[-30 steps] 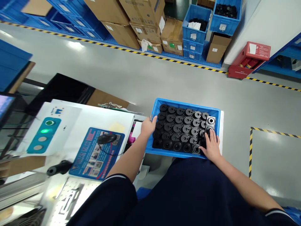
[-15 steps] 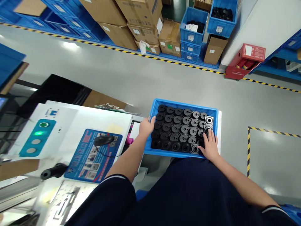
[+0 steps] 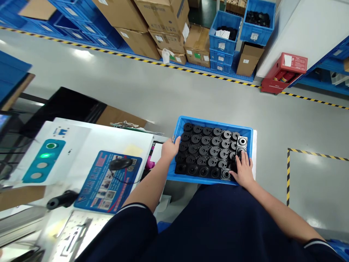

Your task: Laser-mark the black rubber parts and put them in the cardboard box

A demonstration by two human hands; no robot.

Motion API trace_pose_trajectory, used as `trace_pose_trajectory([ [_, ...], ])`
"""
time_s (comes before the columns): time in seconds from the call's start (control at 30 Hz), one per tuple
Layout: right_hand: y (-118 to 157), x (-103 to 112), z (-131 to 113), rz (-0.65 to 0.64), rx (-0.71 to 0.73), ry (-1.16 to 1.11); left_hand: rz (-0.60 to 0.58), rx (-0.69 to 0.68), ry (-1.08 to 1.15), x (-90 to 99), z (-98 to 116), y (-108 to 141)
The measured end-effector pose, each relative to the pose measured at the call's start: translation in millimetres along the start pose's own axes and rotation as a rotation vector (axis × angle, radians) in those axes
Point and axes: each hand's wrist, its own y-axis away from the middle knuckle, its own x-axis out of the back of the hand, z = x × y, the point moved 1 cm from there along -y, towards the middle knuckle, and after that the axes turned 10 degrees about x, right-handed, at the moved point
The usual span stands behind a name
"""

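Observation:
A blue plastic crate holds rows of round black parts, packed closely. My left hand is closed over the crate's left rim, its thumb lying on the inner side. Over the right end of the rows, my right hand reaches into the crate. Its thumb and fingers straddle a dark round part, largely hidden under the hand. A square part with a silvery face sits just beyond those fingertips. Another grey-faced square part lies by the thumb.
At left stands a white workbench with a blue mat, a computer mouse and a button panel. Cardboard boxes and blue bins line the far side, near a red extinguisher box. Striped tape marks the floor.
The whole view has shifted very slightly. Both hands keep their places on the crate and the parts.

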Motion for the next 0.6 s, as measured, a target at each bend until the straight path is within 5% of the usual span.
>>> trace_pose_trajectory([
  [0.1, 0.5, 4.4, 7.5, 0.087, -0.078, -0.044, -0.005, 0.011, -0.001, 0.5, -0.3, 0.4],
  [0.23, -6.3, 5.1, 42.9, 0.267, -0.511, -0.221, -0.027, 0.017, -0.005, -0.1, -1.2, -0.7],
  [0.3, -13.0, -0.2, 62.9, 0.175, -0.690, -0.468, -0.043, 0.038, -0.009, 0.0, -1.6, -3.2],
  [0.4, -25.1, -6.6, 80.0, 0.007, -0.763, -0.752, -0.089, 0.076, -0.005, 3.4, -0.8, -7.2],
  [0.6, -44.0, 3.4, 74.7, 0.173, -0.823, -0.887, -0.123, 0.015, -0.042, 30.3, 26.3, 12.8],
])
